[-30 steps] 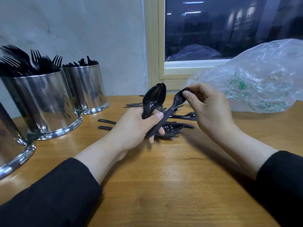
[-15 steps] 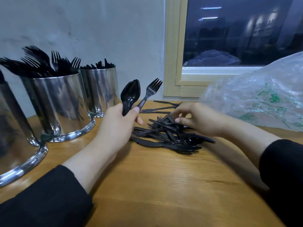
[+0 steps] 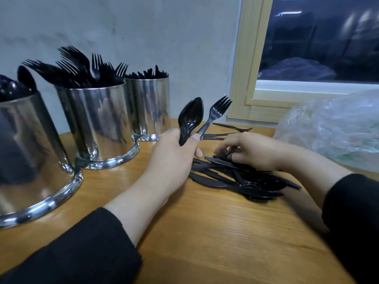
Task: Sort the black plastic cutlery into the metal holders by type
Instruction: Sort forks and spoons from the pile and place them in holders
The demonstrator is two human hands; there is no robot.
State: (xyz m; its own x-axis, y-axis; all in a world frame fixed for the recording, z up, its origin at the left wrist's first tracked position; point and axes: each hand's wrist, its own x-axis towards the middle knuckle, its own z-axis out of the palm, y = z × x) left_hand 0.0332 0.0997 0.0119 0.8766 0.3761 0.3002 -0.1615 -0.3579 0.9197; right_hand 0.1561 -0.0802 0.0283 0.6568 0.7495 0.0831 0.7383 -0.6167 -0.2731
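Nearest metal holder [image 3: 30, 152], at 9 o'clock: cut off by left edge, contents partly out of frame. Plastic bag [image 3: 336, 128], at 3 o'clock: cropped by right edge, green print blurred. Right hand [image 3: 252, 150]: fingertips hidden among the cutlery pile [image 3: 242, 177]; grip indeterminate. Spoon handles concealed within left hand [image 3: 174, 152].

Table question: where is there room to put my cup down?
Bare wooden table lies near you, between the two black sleeves, in front of the loose cutlery pile. A smaller free strip runs between the fork holder and the left hand. It is crowded around the pile, the right hand and the plastic bag.
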